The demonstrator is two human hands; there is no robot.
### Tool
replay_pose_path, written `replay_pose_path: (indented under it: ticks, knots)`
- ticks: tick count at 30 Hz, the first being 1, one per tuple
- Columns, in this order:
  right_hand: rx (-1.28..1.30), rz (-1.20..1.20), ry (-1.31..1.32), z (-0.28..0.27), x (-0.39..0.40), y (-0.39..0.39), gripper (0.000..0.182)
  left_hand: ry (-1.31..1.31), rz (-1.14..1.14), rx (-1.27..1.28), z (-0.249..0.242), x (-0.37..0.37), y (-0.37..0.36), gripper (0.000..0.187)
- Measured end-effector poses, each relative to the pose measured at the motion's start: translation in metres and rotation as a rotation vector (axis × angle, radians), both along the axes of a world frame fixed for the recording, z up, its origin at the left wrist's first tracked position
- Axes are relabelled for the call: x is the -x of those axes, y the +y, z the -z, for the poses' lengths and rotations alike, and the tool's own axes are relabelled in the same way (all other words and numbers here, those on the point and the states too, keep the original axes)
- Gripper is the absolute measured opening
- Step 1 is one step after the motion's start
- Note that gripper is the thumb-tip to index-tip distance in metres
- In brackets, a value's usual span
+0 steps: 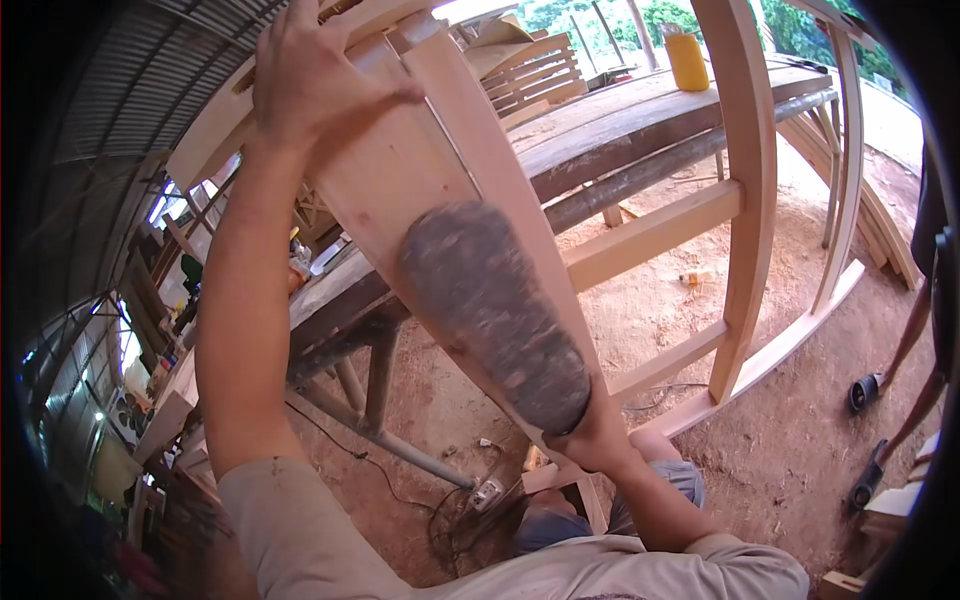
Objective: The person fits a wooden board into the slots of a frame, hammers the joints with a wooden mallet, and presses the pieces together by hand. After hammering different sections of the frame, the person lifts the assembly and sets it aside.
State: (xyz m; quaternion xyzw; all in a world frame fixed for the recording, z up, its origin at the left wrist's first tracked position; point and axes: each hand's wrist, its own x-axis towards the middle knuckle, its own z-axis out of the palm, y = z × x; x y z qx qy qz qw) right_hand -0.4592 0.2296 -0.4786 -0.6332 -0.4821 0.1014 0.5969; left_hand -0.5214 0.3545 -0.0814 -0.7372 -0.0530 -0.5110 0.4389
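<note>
A pale wooden panel (385,165), set alongside a wooden rail (490,150) with a thin gap at the seam, slants down toward me. At its upper end my left hand (310,80) grips the edge, thumb stretched across the face and fingertips partly out of view. My right hand (597,440) is closed around the lower end of a dark, worn, paddle-shaped block (490,300). The block is smeared by motion and overlaps the panel and rail in this view. Joined to the rail, crossbars (655,230) run to a curved wooden post (750,200).
A heavy workbench (620,140) stands behind the frame, with a yellow container (686,62) on top. Stacked slats (535,75) lie farther back. A cable (365,455) crosses the dirt floor (800,420). Another person's legs (905,340) are at the right.
</note>
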Motion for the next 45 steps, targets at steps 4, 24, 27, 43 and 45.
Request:
replay_pose_path:
  ticks: [4, 24, 27, 43, 45]
  knots:
    - [-0.05, -0.079, 0.138, -0.001, 0.015, -0.006, 0.087, -0.2, 0.224, 0.332, -0.006, -0.024, 0.007, 0.065]
    - [0.678, -0.012, -0.195, 0.054, -0.021, -0.124, 0.073, 0.048, 0.011, -0.112, -0.005, 0.01, 0.009, 0.082]
    - [0.762, 0.141, -0.117, 0.062, -0.036, -0.173, 0.072, 0.033, 0.002, -0.08, 0.003, 0.011, -0.009, 0.071]
    - [1.074, 0.812, 0.443, 0.346, -0.066, -0.36, 0.054, -0.747, 1.264, 1.174, 0.04, 0.096, 0.171, 0.052]
    - [1.041, 0.857, 0.642, 0.421, -0.047, -0.384, 0.071, -0.565, 1.597, 1.431, 0.032, 0.091, 0.169, 0.064]
